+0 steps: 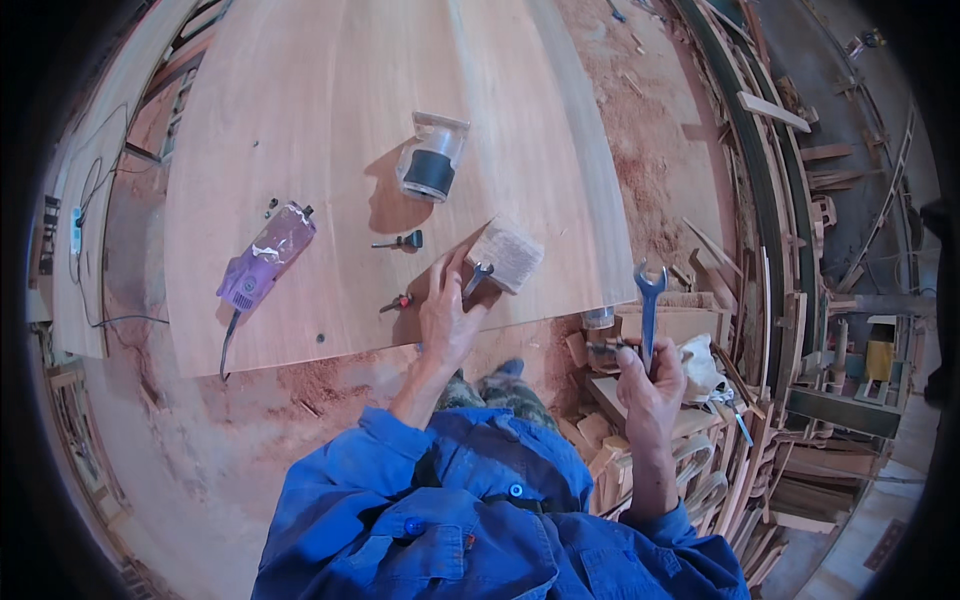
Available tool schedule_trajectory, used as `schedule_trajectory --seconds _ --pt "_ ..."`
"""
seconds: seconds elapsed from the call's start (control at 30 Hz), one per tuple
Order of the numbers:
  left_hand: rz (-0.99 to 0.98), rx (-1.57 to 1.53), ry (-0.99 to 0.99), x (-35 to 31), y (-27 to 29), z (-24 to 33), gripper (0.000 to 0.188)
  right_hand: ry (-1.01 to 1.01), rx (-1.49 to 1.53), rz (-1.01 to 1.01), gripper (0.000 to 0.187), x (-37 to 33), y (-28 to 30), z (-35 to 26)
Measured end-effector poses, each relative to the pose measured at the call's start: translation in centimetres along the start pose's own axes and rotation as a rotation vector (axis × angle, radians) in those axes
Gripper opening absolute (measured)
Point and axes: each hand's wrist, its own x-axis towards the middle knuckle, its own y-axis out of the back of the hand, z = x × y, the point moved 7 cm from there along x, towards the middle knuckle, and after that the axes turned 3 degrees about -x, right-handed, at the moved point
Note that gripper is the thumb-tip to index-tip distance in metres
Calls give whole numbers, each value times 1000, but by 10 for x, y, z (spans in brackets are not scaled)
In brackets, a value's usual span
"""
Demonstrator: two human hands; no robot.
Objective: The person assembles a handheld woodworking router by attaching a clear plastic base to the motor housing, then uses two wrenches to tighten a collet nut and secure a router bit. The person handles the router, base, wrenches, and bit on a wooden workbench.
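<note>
My right hand (654,385) is closed around the lower shaft of a large open-end wrench (652,300), its jaws pointing up, beyond the panel's right corner. Over the near edge of the wooden panel (330,200), my left hand (447,318) pinches a smaller open-end wrench (478,276) between thumb and fingers. That wrench's head overlaps a pale, rough block (510,256) just beyond the fingers. Left of the hand lie a black-headed knob screw (402,241) and a small red and black piece (398,303). A clear trim-router base (430,165) with a dark band sits farther back.
A purple router motor (268,256) lies on the panel's left part, its cord hanging over the near edge. Scrap wood (610,440) is piled at the right, with a white bag (702,370) on it. Sawdust (640,150) covers the floor. Another board (85,250) stands far left.
</note>
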Motion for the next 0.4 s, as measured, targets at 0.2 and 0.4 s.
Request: schedule_trajectory --seconds 0.2,0.4 --pt "-86 -73 -26 -11 42 28 37 274 -295 -82 15 51 -52 -29" --pt "-320 -329 351 -30 52 51 13 622 -627 -357 16 90 -131 -60"
